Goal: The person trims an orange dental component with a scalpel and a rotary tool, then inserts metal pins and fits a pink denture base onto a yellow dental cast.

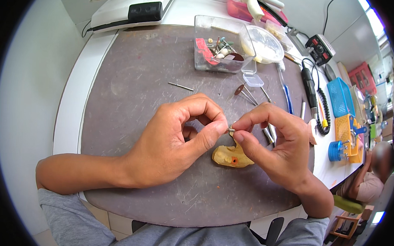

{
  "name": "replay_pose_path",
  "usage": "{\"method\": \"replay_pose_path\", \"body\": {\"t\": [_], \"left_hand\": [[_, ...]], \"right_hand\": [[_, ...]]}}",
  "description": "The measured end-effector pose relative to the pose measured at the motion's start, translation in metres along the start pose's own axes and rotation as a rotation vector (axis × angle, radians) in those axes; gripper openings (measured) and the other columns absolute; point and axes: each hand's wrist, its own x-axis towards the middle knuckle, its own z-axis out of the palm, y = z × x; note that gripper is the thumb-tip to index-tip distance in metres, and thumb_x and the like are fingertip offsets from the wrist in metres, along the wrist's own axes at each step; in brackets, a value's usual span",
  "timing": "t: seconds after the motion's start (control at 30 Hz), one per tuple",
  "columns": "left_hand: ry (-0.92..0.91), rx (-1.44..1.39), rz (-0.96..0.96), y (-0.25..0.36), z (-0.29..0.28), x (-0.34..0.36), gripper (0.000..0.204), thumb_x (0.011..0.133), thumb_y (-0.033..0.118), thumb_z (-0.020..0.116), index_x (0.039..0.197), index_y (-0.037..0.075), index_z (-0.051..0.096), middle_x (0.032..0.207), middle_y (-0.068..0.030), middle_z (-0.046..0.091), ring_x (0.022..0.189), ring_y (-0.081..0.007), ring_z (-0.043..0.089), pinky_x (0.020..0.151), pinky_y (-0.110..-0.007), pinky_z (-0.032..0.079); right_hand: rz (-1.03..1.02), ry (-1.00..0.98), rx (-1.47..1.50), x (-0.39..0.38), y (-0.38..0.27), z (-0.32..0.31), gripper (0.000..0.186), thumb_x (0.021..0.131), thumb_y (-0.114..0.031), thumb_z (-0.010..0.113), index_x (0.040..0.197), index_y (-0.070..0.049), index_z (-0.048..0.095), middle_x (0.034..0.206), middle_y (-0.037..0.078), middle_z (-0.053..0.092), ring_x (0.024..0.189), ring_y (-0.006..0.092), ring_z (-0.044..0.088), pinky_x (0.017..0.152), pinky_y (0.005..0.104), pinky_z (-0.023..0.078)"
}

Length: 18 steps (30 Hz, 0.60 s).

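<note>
In front of my chest, both hands meet over the brown mat (132, 99). A small silvery metal pin (231, 130) bridges my fingertips. My left hand (179, 142) pinches its left end between thumb and forefinger, and the right end sits in the pinch of my right hand (283, 145). Most of the pin is hidden by the fingers. Just below them lies a yellow plaster dental model (224, 156) with an orange-rimmed hole (234, 160). My right thumb and fingers partly cover its right side.
A thin metal rod (181, 86) lies beyond my left hand. Farther back stands a clear plastic box (221, 46) of small burs and discs. A cutting disc on a shank (239, 89), a blue-handled brush (288, 99) and a black handpiece (309, 85) lie to the right. Another person (373, 168) sits far right.
</note>
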Motion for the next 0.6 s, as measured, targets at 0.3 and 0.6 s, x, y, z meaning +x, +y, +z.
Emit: {"method": "replay_pose_path", "body": {"t": [0.3,0.6], "left_hand": [[-0.037,-0.034,0.000,-0.0009,-0.0009,0.0009,0.020,0.103,0.022,0.059,0.100,0.002,0.062,0.106,-0.0051,0.059,0.089,-0.0085,0.057,0.062,-0.022,0.049],[-0.041,-0.016,-0.012,-0.0001,-0.0017,0.0003,0.020,0.103,0.021,0.059,0.099,0.002,0.062,0.105,-0.0047,0.059,0.088,-0.0079,0.057,0.061,-0.021,0.049]], "right_hand": [[-0.058,-0.013,0.003,0.0013,0.0011,-0.0008,0.012,0.082,-0.001,0.075,0.092,0.004,0.071,0.085,0.012,0.072,0.077,0.0169,0.070,0.069,0.0298,0.054],[-0.069,-0.011,0.022,0.0008,0.0001,-0.0005,0.012,0.083,-0.002,0.075,0.092,0.004,0.071,0.084,0.012,0.073,0.076,0.0153,0.069,0.069,0.0283,0.054]]}}
